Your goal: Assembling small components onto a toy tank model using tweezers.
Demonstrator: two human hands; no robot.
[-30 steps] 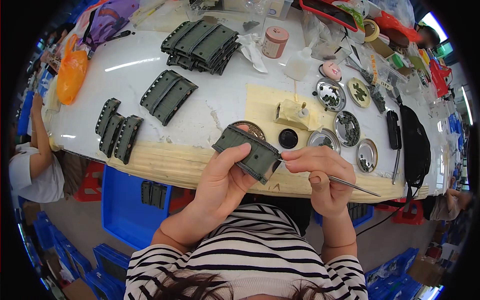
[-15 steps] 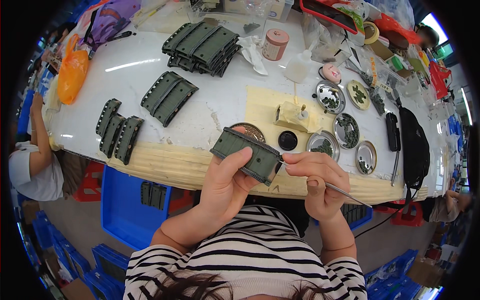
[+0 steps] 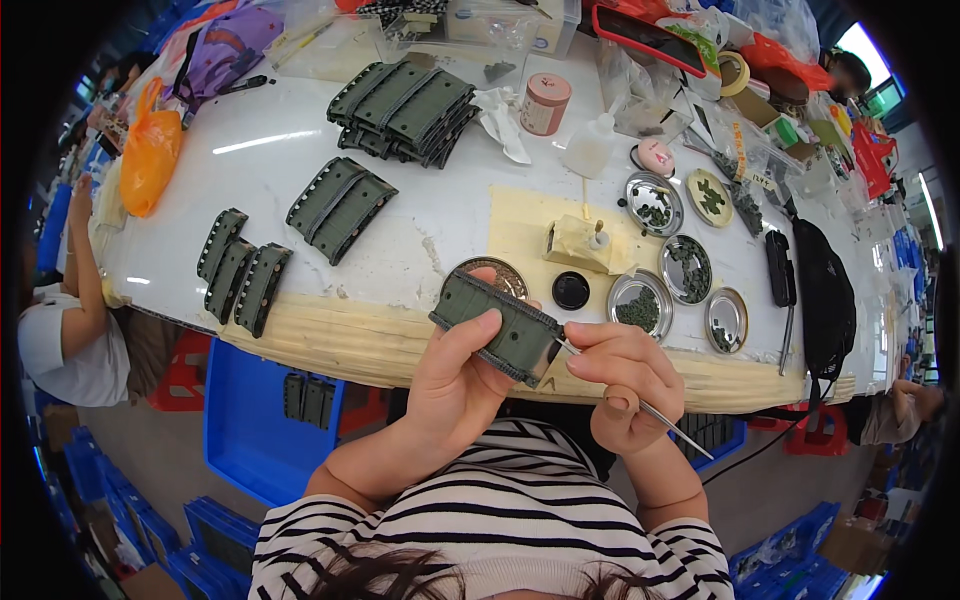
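Note:
My left hand point(image 3: 455, 375) is closed on a dark green curved model panel point(image 3: 500, 322), thumb on its face and fingers behind. The panel has ribbed bands at its edges and is tilted above the table's front edge. My right hand point(image 3: 635, 385) pinches slim metal tweezers point(image 3: 668, 423), whose tip meets the panel's right end. Whatever the tip grips is too small to make out. Just beyond the panel sits a round dish of small brownish bits point(image 3: 505, 270), partly hidden by my left hand. Beside it lies a black round cap point(image 3: 571, 291).
Metal dishes of small green parts point(image 3: 640, 305) stand to the right. A tape-wrapped block point(image 3: 585, 248) holds a small bottle. Similar panels point(image 3: 343, 208) and a panel stack point(image 3: 402, 110) lie left and back. A blue bin point(image 3: 255, 430) is below the table; a person point(image 3: 70, 320) sits far left.
The view has shifted slightly. The panel and my left hand sit a little lower, and the tweezers in my right hand now slant more steeply, their tip still at the panel's right end.

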